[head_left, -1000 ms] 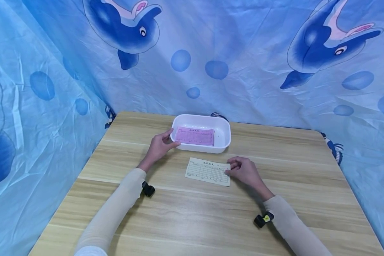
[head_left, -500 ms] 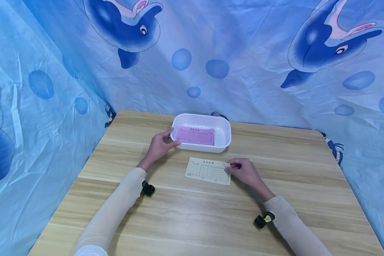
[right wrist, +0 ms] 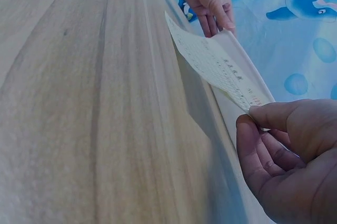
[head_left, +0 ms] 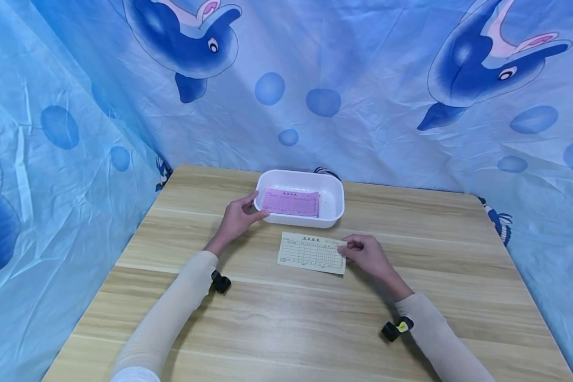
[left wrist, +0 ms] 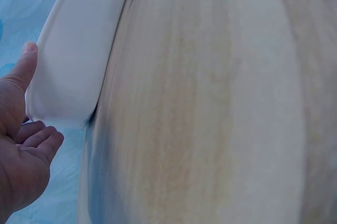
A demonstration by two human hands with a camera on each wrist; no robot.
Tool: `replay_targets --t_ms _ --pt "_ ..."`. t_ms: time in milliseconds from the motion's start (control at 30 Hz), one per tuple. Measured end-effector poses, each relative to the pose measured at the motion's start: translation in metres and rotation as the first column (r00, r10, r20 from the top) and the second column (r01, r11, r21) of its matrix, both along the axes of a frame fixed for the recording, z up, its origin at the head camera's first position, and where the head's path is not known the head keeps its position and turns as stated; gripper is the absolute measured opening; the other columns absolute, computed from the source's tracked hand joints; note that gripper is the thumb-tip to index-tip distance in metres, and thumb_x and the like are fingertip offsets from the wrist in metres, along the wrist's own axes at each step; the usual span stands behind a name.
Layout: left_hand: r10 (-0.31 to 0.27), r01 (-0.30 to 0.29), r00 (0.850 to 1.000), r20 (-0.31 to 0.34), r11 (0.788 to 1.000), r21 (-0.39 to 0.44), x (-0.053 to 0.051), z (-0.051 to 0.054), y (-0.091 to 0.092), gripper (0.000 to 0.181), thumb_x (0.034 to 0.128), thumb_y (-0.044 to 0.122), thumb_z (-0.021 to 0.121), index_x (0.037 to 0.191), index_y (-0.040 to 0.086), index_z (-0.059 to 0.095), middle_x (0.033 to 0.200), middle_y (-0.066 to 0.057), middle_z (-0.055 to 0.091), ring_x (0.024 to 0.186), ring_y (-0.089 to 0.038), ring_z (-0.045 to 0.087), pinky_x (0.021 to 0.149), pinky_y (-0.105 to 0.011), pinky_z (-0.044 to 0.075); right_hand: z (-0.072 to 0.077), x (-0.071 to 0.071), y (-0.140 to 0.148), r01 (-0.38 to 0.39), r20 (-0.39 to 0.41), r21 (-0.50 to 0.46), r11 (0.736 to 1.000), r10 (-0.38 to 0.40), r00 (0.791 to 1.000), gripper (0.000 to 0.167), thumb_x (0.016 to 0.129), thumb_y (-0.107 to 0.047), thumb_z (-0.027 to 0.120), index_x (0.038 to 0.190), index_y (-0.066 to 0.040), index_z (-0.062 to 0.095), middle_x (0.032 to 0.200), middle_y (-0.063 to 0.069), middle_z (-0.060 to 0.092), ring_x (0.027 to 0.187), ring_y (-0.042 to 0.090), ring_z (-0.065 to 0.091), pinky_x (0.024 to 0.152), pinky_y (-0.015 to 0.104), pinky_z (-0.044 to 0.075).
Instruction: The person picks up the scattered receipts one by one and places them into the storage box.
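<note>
A white plastic tub [head_left: 331,204] stands near the table's back edge, with pink printed form slips [head_left: 291,202] lying in its left part. At the tub's left front corner is my left hand [head_left: 237,216]; it holds the rim between thumb [left wrist: 26,66] and fingers. In front of the tub, a pale yellow printed form slip [head_left: 310,253] hangs from my right hand [head_left: 366,255]. Thumb and forefinger pinch the slip's right edge. The right wrist view shows this slip [right wrist: 210,63] bent and raised off the wood, its red number beside my thumb.
The wood-grain table [head_left: 277,323] spreads out in front of the tub. A blue dolphin-print curtain [head_left: 363,148] hangs behind it and along the left side. Dark blue tasselled cords [head_left: 498,220] show at the table's edges.
The yellow slip has risen slightly and shifted a little right with my right hand. My left hand and the tub stay in place.
</note>
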State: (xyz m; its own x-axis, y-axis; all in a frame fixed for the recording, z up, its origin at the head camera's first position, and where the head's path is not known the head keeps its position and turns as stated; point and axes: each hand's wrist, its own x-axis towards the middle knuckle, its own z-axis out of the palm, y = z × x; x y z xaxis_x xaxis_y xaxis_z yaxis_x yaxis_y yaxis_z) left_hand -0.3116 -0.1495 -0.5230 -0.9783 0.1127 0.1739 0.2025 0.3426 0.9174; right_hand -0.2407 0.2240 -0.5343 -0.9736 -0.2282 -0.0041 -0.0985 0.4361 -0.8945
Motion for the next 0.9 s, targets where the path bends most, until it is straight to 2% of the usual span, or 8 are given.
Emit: replay_targets --t_ms 200,400,700,900 --pt "0.002 -0.002 1.000 0.003 1.000 -0.009 0.000 -0.001 0.000 0.084 0.0839 0.036 0.085 0.152 0.005 0.046 0.155 -0.015 0.046 0.136 -0.031 0.054 0.104 -0.035 0.053 -0.001 -0.001 0.002 0.008 0.021 -0.044 0.999 -0.007 1.000 0.023 0.094 -0.012 0.076 0.108 0.006 0.073 0.088 0.011 0.073 0.074 0.012 0.067 0.065 0.026 0.062" --pt "-0.008 0.008 1.000 0.001 1.000 0.003 0.000 -0.003 -0.001 0.084 0.0844 0.035 0.085 0.152 0.005 0.045 0.156 -0.015 0.045 0.137 -0.030 0.054 0.104 -0.034 0.053 0.004 -0.001 0.000 0.038 0.023 -0.107 0.993 -0.036 0.999 0.024 0.093 -0.011 0.076 0.107 0.008 0.073 0.089 0.008 0.073 0.074 0.009 0.066 0.067 0.024 0.061" --pt "-0.012 0.012 1.000 -0.015 1.000 0.013 -0.001 -0.004 -0.001 0.082 0.0840 0.032 0.085 0.151 0.003 0.047 0.156 -0.016 0.045 0.137 -0.031 0.053 0.104 -0.032 0.052 0.015 -0.003 0.000 0.072 -0.018 -0.029 0.997 -0.073 0.997 0.024 0.091 -0.017 0.079 0.105 0.002 0.076 0.086 0.002 0.072 0.075 0.008 0.059 0.063 0.019 0.051" --pt "-0.020 0.021 1.000 -0.004 0.999 0.035 -0.002 -0.004 -0.001 0.081 0.0842 0.030 0.085 0.151 0.005 0.046 0.156 -0.015 0.044 0.138 -0.031 0.052 0.106 -0.035 0.051 0.027 -0.003 0.001 0.071 -0.032 -0.071 0.995 -0.074 0.997 0.029 0.092 -0.015 0.078 0.111 0.006 0.073 0.096 0.010 0.075 0.080 0.007 0.063 0.069 0.018 0.055"
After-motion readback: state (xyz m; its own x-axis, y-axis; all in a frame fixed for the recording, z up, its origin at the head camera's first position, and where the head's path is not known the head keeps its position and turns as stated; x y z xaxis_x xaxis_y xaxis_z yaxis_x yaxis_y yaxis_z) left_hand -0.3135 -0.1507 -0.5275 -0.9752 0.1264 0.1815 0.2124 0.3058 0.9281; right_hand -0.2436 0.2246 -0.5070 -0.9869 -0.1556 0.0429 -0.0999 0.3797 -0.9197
